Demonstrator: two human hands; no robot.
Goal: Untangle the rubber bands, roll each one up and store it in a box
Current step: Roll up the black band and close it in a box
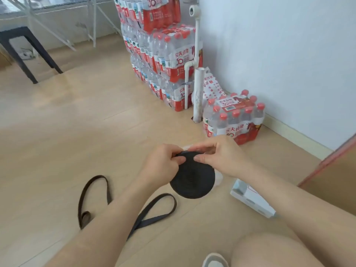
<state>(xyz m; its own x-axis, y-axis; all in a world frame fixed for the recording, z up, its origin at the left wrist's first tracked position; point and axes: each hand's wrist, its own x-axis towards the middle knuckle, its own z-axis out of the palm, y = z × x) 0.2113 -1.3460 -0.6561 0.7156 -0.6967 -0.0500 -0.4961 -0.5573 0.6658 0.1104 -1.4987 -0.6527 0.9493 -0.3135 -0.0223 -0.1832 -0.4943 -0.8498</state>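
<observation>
- Left hand (pixel 161 165): fingers curled in and pressed close together, thumb and fingertips pinching the upper left rim of the rolled band (pixel 192 180).
- Right hand (pixel 221 157): thumb pressed flat on the face of the roll near its top. The forefinger is curled over the top edge and pinches it against the thumb; the other fingers are bent behind.
- The rolled band is a flat black disc, wound tight. It is held upright between the two hands, above the floor (pixel 57 143) and in front of the knee (pixel 269 251).
- Something translucent (pixel 218 179) shows at the roll's right edge, mostly hidden; cannot tell what it is.
- Loose band loop (pixel 99 176) lies flat on the floor to the left of the left forearm.
- Second loop (pixel 152 219) lies to the right of that forearm and runs under it; cannot tell whether the two loops join.
- White carton (pixel 252 199) lies on the floor under the right forearm, beside a cardboard box (pixel 331 189).
- Shrink-wrapped water bottle packs (pixel 234 120) stand by the wall, with more stacked behind a white pipe (pixel 198 93).
- Dark stool (pixel 23 43) stands far left.
</observation>
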